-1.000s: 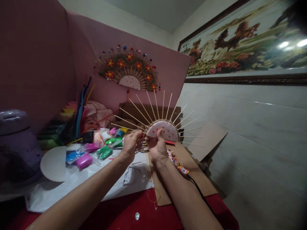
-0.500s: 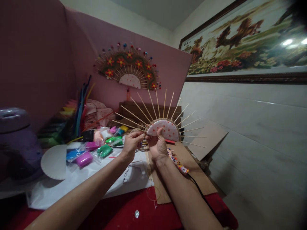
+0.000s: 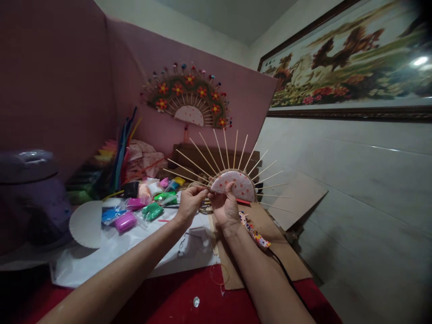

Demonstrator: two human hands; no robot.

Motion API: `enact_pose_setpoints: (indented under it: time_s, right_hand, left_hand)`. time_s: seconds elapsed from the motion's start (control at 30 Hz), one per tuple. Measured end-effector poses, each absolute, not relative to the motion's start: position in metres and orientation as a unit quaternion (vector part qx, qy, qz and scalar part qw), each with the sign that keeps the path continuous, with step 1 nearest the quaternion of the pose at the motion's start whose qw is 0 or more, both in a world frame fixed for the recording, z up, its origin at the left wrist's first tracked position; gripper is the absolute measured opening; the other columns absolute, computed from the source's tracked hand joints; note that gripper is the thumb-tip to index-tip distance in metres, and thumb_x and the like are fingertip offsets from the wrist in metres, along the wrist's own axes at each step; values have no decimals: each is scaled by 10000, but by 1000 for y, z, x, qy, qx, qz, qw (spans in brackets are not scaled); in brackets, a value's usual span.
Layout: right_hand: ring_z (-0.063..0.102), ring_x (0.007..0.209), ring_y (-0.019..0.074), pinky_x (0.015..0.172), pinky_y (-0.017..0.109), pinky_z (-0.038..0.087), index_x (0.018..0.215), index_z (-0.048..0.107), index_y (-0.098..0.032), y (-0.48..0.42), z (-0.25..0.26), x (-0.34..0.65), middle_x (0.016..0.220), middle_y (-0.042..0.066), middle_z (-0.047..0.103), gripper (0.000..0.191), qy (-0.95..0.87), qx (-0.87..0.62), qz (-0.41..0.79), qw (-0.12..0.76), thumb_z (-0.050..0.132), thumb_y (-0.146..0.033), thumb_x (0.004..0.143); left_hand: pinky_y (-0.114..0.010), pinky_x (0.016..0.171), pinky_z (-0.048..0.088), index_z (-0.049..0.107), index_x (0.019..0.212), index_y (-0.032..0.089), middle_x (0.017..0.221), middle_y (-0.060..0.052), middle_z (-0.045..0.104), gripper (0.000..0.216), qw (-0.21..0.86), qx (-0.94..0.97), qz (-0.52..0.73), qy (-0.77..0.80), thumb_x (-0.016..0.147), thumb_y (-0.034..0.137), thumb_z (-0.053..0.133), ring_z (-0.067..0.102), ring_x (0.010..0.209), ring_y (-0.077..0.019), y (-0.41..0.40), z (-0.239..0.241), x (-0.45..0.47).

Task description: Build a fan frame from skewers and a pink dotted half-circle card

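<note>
I hold up a half-made fan: a pink dotted half-disc with several bare wooden sticks radiating from it. My right hand grips the fan's lower left corner, thumb on the dotted face. My left hand is pinched at the fan's left edge, by the lowest sticks, on something thin that I cannot make out. A finished fan with red flowers hangs on the pink board behind.
Packets of coloured clay lie on white paper over a red tablecloth. A white paper disc, a purple container, upright pipe cleaners, brown cardboard sheets, a beaded strip and a framed picture surround me.
My view has shifted a little left, so everything sits further right in frame. My left hand's fingers have moved up closer to the fan's left edge. My right hand keeps its grip.
</note>
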State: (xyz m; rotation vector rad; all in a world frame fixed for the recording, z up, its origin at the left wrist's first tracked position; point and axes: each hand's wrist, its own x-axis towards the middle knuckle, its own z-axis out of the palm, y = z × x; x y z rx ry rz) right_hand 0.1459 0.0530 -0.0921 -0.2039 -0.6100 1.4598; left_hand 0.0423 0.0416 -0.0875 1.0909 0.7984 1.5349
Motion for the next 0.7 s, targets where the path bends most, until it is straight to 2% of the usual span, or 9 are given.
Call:
enact_pose_setpoints:
  time_s: [0.2, 0.33, 0.5, 0.7]
  right_hand:
    - [610, 644, 112, 538, 211, 481, 874, 605, -212, 52, -92, 145, 770, -22, 680, 280, -281, -87, 659, 693, 624, -454, 736]
    - [613, 624, 117, 529, 215, 483, 868, 607, -204, 52, -92, 144, 747, -19, 685, 309, -282, -103, 647, 701, 624, -478, 726]
    - [618, 615, 123, 557, 231, 493, 823, 606, -195, 51, -91, 142, 712, -18, 688, 337, -288, -121, 634, 708, 626, -511, 708]
    - [634, 640, 148, 553, 258, 501, 931, 619, -165, 46, -86, 143, 804, 34, 707, 465, -309, -134, 634, 696, 588, -571, 706]
  left_hand:
    - [-206, 423, 341, 654, 628, 110, 460, 19, 532, 209, 497, 477, 638, 344, 561, 302, 700, 415, 419, -72, 42, -87, 41]
    - [-205, 480, 360, 651, 576, 119, 506, -5, 585, 210, 498, 483, 637, 335, 548, 313, 724, 461, 477, -80, 43, -86, 40]
    - [-207, 464, 329, 644, 546, 130, 488, -3, 577, 188, 525, 474, 623, 335, 519, 294, 735, 447, 458, -81, 48, -91, 38]
    - [-192, 392, 250, 624, 534, 117, 408, 17, 499, 204, 553, 488, 569, 365, 495, 276, 746, 374, 375, -55, 54, -98, 35]
